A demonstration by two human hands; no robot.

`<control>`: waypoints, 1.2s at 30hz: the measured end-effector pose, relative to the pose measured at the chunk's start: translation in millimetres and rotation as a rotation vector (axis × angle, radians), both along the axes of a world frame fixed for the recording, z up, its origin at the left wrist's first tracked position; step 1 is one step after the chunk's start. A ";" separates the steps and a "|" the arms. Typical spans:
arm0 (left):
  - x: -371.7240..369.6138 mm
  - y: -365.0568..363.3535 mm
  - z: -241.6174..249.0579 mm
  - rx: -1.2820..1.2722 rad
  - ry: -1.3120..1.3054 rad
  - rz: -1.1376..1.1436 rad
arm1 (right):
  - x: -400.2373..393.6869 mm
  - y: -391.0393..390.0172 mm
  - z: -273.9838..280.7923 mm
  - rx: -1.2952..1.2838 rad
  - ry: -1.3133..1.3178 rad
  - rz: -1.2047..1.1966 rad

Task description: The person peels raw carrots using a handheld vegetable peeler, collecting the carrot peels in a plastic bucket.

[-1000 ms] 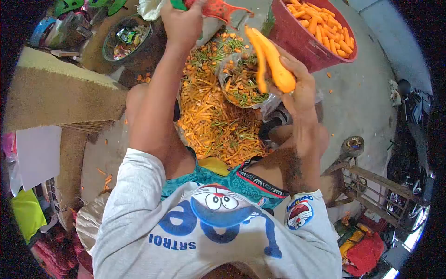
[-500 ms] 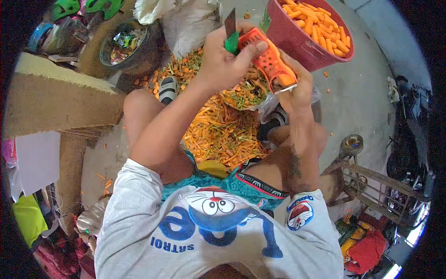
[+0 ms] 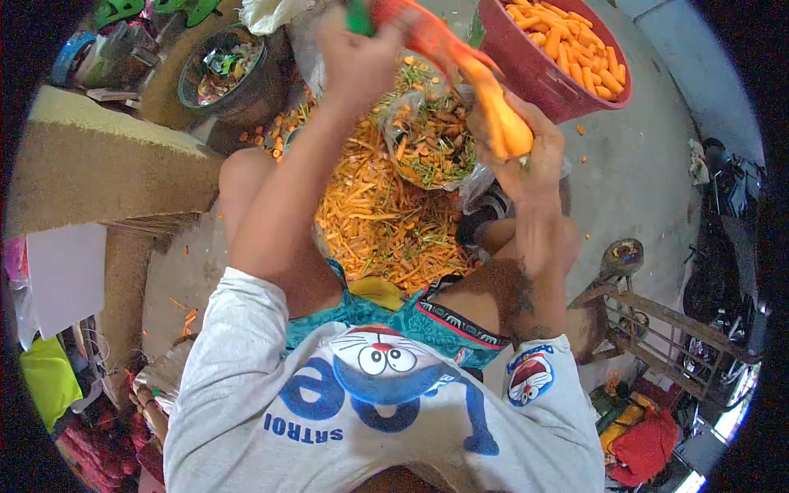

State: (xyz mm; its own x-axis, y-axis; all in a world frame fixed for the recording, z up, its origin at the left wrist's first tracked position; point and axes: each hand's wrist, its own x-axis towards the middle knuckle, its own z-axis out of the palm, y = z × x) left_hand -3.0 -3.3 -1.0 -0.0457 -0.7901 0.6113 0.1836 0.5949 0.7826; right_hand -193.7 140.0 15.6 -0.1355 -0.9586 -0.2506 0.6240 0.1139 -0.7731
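Note:
My left hand [image 3: 357,66], blurred by motion, is closed around an orange-red peeler with holes [image 3: 427,33]. A knife's green handle [image 3: 359,16] is held in the same hand; its blade is out of frame. In my right hand [image 3: 538,152] is a thick orange carrot [image 3: 503,119], its wide end near my palm and its far end beneath the peeler. Between my legs spreads a heap of carrot peelings [image 3: 386,230]. Beyond the heap, a clear plastic bag [image 3: 472,185] contains carrot tops and trimmings.
A red tub [image 3: 509,70] full of peeled carrots stands at the upper right. To the upper left is a dark bin [image 3: 193,82] with wrappers, near a rough ledge [image 3: 107,177]. A metal-framed rack [image 3: 657,329] stands at right, and red cloth [image 3: 649,448] lies lower right.
My left hand has moved up and left with the peeler and knife, away from my right hand. The carrot, mostly hidden behind the peeler before, now shows along its length.

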 end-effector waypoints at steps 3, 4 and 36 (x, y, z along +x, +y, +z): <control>14.2 -15.5 1.8 0.222 0.013 0.169 | -6.9 -4.1 -5.9 -0.168 -0.164 0.298; 14.8 -10.8 5.8 0.409 0.059 0.195 | -7.2 -5.2 -4.6 -0.114 -0.109 0.240; 22.0 16.5 -3.4 0.025 -1.039 -0.062 | -22.9 -19.0 -26.8 -0.286 -0.287 0.036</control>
